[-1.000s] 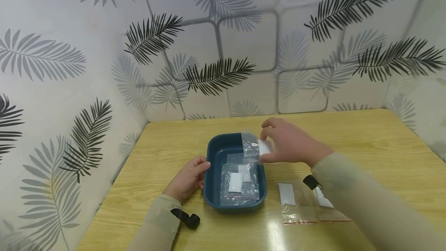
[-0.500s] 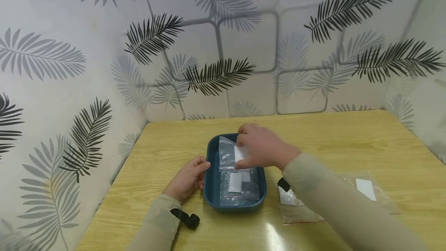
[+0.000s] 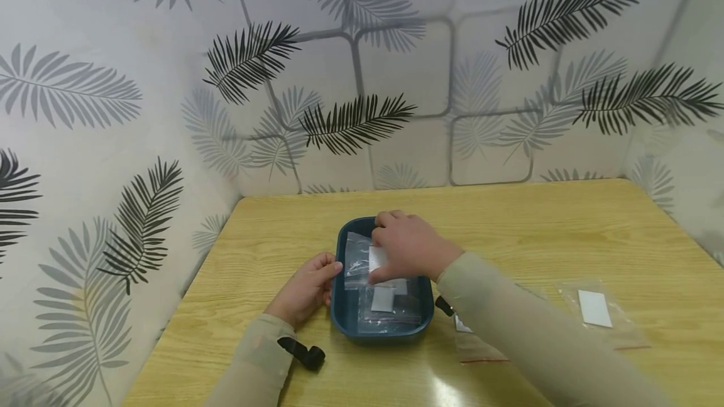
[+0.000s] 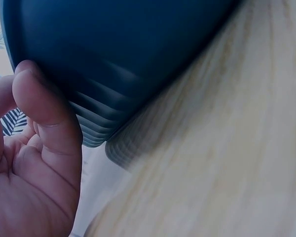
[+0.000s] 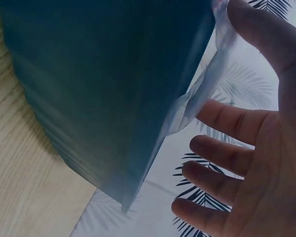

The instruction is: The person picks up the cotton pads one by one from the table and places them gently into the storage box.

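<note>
Clear plastic bag, crinkled and glossy, with a white rectangle, under the right hand and over the far half of a blue container; impossible to tell whether touching the bottom. Held between right thumb and index finger, with the remaining fingers apart and slightly bent. On the near side of the right hand, flat in the container: other clear bags, overlapping, with a pinkish line near the close edge; exact number not clear. Container rounded at the corners, ribbed outside, between both hands; gripped at its side by the left hand, with thumb over the rim and fingers curled against the outer wall. Resting on a yellow wood-grain table. Right of the right hand, on the table: a red-edged bag, partly hidden under the right sleeve, and, past the sleeve, a bag with a white insert. Beyond both hands, a leaf-patterned wall.
</note>
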`<state>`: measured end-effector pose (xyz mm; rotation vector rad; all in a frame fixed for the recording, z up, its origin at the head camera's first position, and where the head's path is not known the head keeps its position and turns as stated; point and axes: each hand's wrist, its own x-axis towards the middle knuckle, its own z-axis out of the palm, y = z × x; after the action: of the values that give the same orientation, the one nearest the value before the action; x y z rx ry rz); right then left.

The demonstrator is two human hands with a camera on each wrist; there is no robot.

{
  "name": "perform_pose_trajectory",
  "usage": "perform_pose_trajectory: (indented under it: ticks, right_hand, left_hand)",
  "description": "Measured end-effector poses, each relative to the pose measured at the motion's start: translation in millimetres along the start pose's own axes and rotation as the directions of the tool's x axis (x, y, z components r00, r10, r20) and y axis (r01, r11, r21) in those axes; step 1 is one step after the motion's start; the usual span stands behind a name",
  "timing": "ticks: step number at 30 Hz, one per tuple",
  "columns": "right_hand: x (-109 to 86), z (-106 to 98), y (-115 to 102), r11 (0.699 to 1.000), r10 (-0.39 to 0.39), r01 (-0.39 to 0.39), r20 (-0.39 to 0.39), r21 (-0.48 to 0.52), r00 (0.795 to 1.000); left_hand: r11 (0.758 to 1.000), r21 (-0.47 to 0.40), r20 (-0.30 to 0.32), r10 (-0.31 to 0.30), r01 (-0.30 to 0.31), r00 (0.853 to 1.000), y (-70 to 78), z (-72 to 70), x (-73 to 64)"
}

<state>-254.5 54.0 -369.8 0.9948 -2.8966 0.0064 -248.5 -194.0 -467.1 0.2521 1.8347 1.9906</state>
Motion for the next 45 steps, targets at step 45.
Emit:
perform_pose_trajectory:
  ticks: [45]
  right_hand:
    - [-102.4, 17, 66, 0.981, 0.078, -0.054, -0.121, 0.187, 0.990]
  left_hand:
    - [0.998, 0.061, -0.021, 0.022, -0.021, 1.000, -2.0, -3.7, 1.5]
